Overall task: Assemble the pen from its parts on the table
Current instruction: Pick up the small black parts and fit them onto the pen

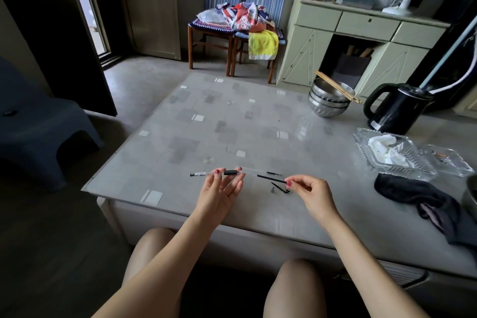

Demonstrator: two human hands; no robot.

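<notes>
My left hand (222, 190) holds a clear pen barrel (206, 174) with a black rubber grip, level above the table's near edge, its open end pointing right. My right hand (308, 188) pinches the end of a thin black ink refill (271, 178), whose tip points left toward the barrel; a gap remains between them. On the table under the refill lie a short black pen piece (274, 173), a black clip-like piece (280, 188) and a small grey tip (272, 190).
Stacked steel bowls (327, 103) with chopsticks and a black kettle (395, 107) stand at the far right. Glass dishes (374, 157) with tissue and a dark cloth (423, 199) lie at the right. A dark stool (38, 137) stands to the left.
</notes>
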